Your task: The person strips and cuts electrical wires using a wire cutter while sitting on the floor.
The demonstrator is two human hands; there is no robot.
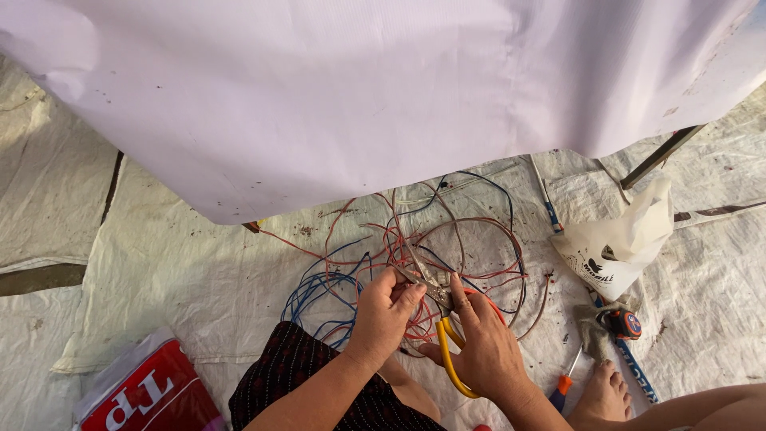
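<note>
One yellow-handled scissors [448, 335] clamped in right hand [483, 343], left hand [383, 315] pinching wire [407, 275]

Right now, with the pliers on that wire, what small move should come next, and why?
Probably a squeeze of the pliers. The right hand grips the yellow handles, the tool's nose sits at a wire that the left hand pinches close by, so the wire looks placed for a cut or strip.

Soft, even daylight, faint shadows, sharp focus, slight wide-angle edge stretch.
</note>
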